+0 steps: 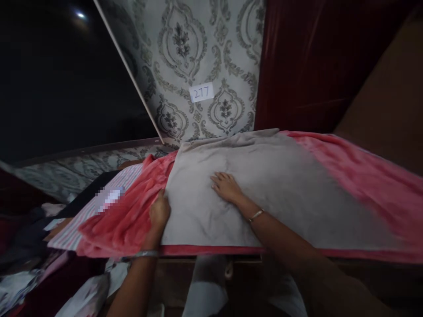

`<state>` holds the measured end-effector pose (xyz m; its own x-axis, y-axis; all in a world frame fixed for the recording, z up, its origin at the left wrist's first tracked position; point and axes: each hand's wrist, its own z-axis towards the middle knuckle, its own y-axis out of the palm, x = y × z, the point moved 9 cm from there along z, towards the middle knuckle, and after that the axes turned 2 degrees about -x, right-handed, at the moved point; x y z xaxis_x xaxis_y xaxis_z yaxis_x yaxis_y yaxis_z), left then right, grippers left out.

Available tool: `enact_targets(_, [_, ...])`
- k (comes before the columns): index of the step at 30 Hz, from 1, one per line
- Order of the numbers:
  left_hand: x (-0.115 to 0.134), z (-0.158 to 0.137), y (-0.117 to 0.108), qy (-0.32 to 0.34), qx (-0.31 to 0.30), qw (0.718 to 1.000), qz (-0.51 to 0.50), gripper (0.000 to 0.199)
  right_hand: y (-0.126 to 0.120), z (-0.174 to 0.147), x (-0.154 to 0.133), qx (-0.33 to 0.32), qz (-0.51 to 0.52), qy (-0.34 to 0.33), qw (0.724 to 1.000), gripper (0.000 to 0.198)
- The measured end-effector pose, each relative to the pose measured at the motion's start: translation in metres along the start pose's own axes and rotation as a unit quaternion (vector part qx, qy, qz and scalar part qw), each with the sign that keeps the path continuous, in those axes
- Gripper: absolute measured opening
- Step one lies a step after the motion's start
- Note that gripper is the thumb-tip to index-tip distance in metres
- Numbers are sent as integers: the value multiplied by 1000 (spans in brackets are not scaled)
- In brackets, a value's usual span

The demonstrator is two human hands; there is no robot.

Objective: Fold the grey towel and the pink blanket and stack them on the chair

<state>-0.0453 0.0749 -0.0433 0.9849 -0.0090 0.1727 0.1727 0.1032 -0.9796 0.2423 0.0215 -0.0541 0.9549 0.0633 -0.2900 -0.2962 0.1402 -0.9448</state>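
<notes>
Nearest me, a red strip (211,250) borders the grey cloth (280,176) spread across the middle of the counter (178,260). My hands are apart: my left hand (160,211) is clasped on the cloth's left edge, probably anchoring it; my right hand (227,187) lies flat, seemingly keeping it smooth. Red plush (122,220) flanks it, left and right. Patterned wallpaper (228,70) stands far behind.

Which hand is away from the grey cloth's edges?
The right hand, flat well inside the grey cloth; the left hand curls at its edge, beside bunched pink cloth.
</notes>
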Motion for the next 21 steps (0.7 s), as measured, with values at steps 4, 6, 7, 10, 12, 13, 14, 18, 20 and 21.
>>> enact_targets(4, [4,5,-4,6,1,1000,-20,52,0,-28,6,-38,-17,-1,999,55])
enact_targets(6, [3,4,-6,1,0,1000,-29,54,-4,-56,21,-40,-26,6,999,57])
enact_targets(7, [2,4,-6,-1,0,999,-34,55,-7,-73,31,-36,-31,17,999,58])
enact_targets(10, [2,4,-9,0,5,999,-54,55,-21,-131,77,-26,-44,78,996,59])
enact_targets(12, [3,6,-11,6,13,998,-66,56,-34,-172,115,-21,-57,136,989,58])
enact_targets(13, [4,6,-12,8,15,997,-70,56,-41,-192,135,-15,-67,170,983,58])
enact_targets(14, [5,7,-13,9,16,997,-74,57,-49,-212,155,-3,-78,205,976,58])
enact_targets(18, [5,7,-13,14,13,996,-82,58,-81,-280,223,74,-115,350,927,56])
enact_targets(20, [4,7,-15,21,22,995,-94,59,-90,-300,242,104,-112,394,906,56])
enact_targets(21, [4,8,-16,25,30,994,-104,59,-94,-306,247,116,-109,406,900,56])
